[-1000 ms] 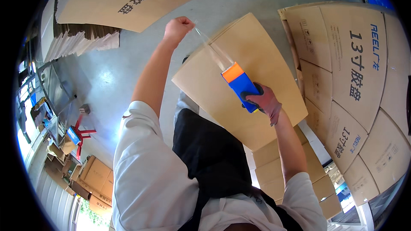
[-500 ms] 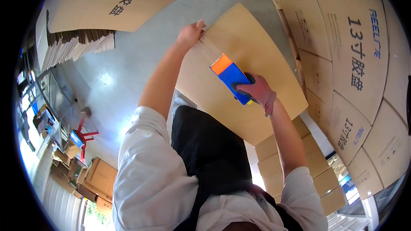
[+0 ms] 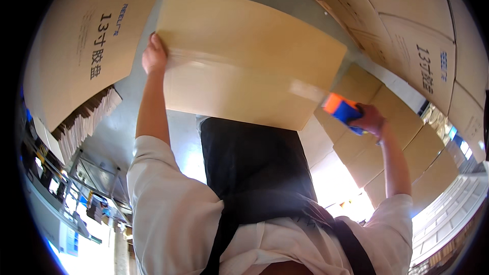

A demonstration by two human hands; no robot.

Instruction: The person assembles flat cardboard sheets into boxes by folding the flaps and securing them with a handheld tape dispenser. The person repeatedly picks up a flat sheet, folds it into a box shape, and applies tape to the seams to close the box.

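Note:
A plain brown cardboard box [image 3: 239, 35] lies before me, with a strip of clear tape [image 3: 204, 62] along its top. My bare left hand [image 3: 154, 55] grips the box's left edge, fingers bent against its side. In a reddish glove, my right hand [image 3: 370, 119] is closed around a blue tape dispenser [image 3: 347, 113] with an orange front. The dispenser is just past the box's right edge, where a shiny piece of tape [image 3: 305, 89] stretches toward it. Motion blurs the dispenser and glove, and the glove's far fingers are hidden.
Large printed cartons [image 3: 423, 35] are stacked at the right, and plain brown boxes [image 3: 377, 147] stand below them. On the left is a pile of flat printed cardboard [image 3: 81, 46] with ragged layered edges. A metal frame [image 3: 97, 173] stands on the grey floor [image 3: 178, 127].
The tape dispenser has moved right from mid-box to beyond its right edge, with tape laid behind it. In view, the box has turned and my left hand sits farther left and lower.

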